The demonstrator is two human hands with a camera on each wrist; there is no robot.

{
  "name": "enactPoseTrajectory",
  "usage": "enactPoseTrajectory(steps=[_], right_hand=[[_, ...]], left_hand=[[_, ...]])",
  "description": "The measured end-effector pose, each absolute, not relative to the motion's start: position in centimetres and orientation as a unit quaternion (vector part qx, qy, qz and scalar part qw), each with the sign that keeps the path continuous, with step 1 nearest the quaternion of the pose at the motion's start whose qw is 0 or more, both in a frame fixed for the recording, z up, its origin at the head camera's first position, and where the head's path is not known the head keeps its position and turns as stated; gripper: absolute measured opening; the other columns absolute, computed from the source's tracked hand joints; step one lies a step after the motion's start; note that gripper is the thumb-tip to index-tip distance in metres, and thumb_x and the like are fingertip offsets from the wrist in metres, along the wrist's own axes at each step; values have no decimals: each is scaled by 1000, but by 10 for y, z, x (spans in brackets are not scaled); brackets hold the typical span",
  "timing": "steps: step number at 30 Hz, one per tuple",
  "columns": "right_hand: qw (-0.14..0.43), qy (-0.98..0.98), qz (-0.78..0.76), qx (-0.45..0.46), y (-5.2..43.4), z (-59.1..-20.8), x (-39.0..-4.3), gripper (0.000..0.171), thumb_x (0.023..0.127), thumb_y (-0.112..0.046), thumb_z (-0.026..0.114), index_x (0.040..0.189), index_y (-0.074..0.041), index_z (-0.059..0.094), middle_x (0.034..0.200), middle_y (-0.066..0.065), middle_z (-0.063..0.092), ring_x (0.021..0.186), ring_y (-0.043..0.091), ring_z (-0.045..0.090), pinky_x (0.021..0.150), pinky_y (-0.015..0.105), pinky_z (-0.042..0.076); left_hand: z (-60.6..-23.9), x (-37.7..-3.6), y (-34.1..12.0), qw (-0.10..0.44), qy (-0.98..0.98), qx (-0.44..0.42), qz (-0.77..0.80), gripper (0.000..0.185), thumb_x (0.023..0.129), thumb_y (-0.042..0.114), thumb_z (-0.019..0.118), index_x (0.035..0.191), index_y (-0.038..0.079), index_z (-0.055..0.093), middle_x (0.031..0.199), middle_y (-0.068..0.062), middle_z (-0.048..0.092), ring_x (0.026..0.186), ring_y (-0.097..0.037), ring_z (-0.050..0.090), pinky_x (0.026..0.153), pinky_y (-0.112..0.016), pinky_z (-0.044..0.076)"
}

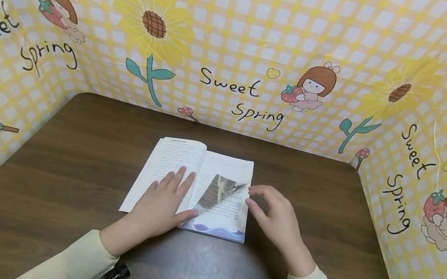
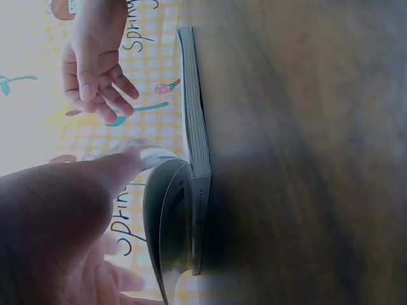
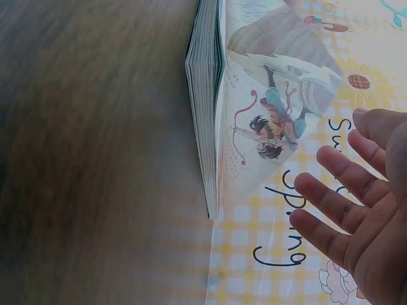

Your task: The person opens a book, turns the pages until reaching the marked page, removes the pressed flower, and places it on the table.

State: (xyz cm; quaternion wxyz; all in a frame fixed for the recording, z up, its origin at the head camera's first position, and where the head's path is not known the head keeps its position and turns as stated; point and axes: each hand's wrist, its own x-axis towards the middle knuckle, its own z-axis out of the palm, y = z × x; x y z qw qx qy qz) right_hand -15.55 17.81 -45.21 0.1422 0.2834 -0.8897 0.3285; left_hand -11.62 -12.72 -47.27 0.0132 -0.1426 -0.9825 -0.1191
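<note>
An open book lies flat on the dark wooden table. My left hand rests palm down on its left page with straight fingers, and the thumb touches the foot of a lifted page. That page curls up over the right half and shows a colour illustration on its underside. My right hand hovers at the book's right edge, just off the page tip, fingers relaxed and spread, holding nothing. In the right wrist view the right hand is apart from the page. The left wrist view shows the left hand beside the curled page.
A yellow checked screen printed with sunflowers and "Sweet Spring" walls the table at the back and on both sides. Bare dark table surface lies between the book and my sleeves.
</note>
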Motion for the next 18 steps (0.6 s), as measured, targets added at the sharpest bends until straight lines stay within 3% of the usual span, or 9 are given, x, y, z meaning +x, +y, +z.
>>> enactPoseTrajectory(steps=[8, 12, 18], right_hand=[[137, -893, 327, 277, 178, -452, -155, 18, 94, -22, 77, 111, -18, 71, 116, -7, 73, 107, 12, 68, 85, 39, 56], [130, -896, 322, 276, 177, -452, -155, 17, 95, -23, 76, 111, -19, 71, 116, -6, 72, 110, 14, 68, 90, 41, 56], [119, -900, 318, 273, 177, -453, -156, 20, 95, -24, 75, 112, -15, 72, 116, -5, 72, 112, 16, 68, 96, 42, 55]], left_hand=[[-473, -119, -129, 76, -978, -145, -133, 108, 92, 55, 70, 166, 15, 2, 169, -26, 10, 145, -49, 38, 105, -64, 45], [-474, -118, -129, 95, -977, -143, -127, 109, 90, 50, 74, 167, 17, 3, 169, -28, 5, 147, -50, 33, 106, -69, 40], [-476, -118, -131, 112, -974, -151, -123, 107, 89, 42, 78, 166, 18, 9, 171, -23, -3, 154, -49, 13, 111, -75, 27]])
